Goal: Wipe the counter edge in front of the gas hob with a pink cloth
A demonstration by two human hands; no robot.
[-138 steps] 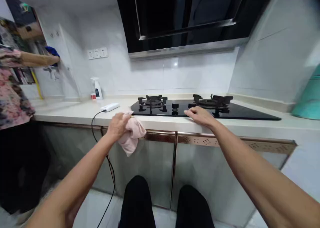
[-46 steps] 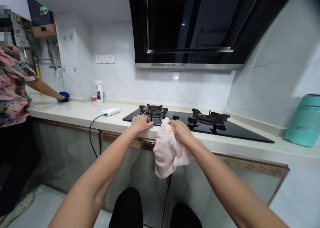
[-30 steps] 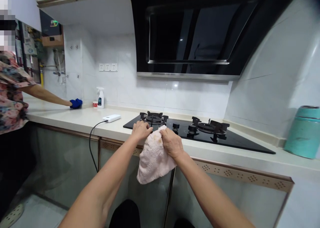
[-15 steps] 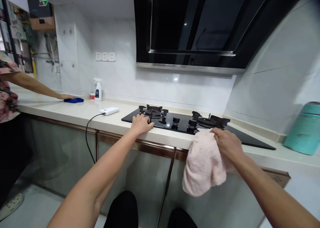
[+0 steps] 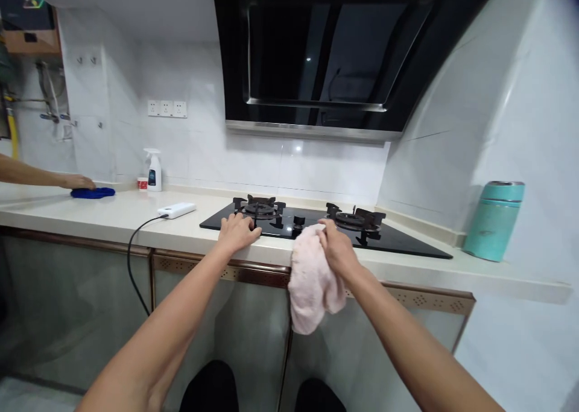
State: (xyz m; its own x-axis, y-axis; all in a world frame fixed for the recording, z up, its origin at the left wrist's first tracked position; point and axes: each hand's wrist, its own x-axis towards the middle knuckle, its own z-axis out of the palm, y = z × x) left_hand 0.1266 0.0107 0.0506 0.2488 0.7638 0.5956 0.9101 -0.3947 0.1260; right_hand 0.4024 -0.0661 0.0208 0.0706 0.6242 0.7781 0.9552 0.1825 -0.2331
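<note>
The right hand (image 5: 337, 246) is bunched around a pink cloth (image 5: 312, 285) — it hangs over the counter (image 5: 266, 253) edge at six o'clock from the stove (image 5: 402, 246). The left hand (image 5: 237, 232), fingers loosely spread, rests at the stove's eight o'clock. A green flask (image 5: 491, 225) stands at three — at nine, well apart, another person's hand (image 5: 78, 181) touches a blue cloth (image 5: 100, 193)

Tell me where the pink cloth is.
In the head view, the pink cloth hangs from the right hand, in front of the black stove.
</note>
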